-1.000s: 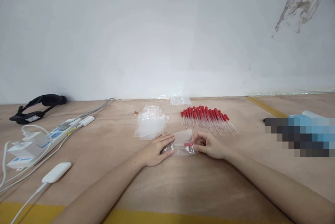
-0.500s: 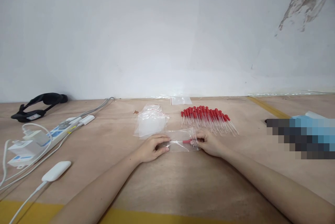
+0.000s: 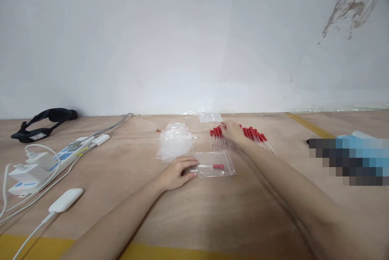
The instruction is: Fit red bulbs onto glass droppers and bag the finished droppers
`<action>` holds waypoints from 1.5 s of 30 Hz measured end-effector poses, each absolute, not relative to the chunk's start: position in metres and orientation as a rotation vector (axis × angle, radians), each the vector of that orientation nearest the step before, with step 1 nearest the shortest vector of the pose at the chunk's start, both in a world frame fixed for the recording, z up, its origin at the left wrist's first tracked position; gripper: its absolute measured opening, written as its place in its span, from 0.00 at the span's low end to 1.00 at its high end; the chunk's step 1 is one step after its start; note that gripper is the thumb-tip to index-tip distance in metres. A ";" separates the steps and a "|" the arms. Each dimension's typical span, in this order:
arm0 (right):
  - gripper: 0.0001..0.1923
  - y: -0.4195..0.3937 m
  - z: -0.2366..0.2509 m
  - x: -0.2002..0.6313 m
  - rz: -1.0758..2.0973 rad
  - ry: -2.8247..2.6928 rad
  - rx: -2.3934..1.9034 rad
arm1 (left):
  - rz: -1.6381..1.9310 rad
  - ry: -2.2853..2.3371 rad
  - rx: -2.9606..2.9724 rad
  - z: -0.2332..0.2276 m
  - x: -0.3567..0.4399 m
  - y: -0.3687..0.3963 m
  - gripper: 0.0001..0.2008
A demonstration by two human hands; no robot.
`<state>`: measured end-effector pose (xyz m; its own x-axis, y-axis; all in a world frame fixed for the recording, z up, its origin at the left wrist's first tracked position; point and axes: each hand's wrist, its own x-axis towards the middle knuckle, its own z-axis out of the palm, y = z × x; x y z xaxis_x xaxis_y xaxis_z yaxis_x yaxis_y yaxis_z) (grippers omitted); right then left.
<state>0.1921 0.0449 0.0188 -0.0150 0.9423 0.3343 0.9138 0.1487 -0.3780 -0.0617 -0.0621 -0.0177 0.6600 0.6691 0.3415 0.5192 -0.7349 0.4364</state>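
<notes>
A clear zip bag (image 3: 214,167) lies flat on the wooden table (image 3: 212,215) with one red-capped dropper (image 3: 212,166) inside it. My left hand (image 3: 178,172) pinches the bag's left end against the table. My right hand (image 3: 233,132) reaches out over the row of red-capped droppers (image 3: 253,136) farther back, with its fingers on their red bulbs. Whether it grips one I cannot tell. A pile of empty clear bags (image 3: 175,143) lies just behind my left hand.
A white power strip with plugs and cables (image 3: 42,162) and a white oblong device (image 3: 65,199) lie at the left. A black strap (image 3: 42,124) sits by the wall. Another small bag (image 3: 209,117) lies at the back. A blurred blue object (image 3: 352,160) is at the right.
My right hand has let go of the bag's right end and moved back to the row of droppers. The bag with one dropper now lies flat, with my left hand still on it.
</notes>
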 end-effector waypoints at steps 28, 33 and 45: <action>0.08 -0.039 -0.023 0.231 1.101 -0.814 -1.109 | 0.698 0.979 2.563 -0.019 -0.062 -0.062 0.17; 0.07 -0.050 -0.028 0.216 1.350 -0.836 -1.116 | 0.689 1.001 2.549 -0.021 -0.064 -0.062 0.16; 0.10 -0.056 -0.032 0.223 1.053 -1.852 -1.238 | 0.718 1.026 2.557 -0.020 -0.061 -0.061 0.17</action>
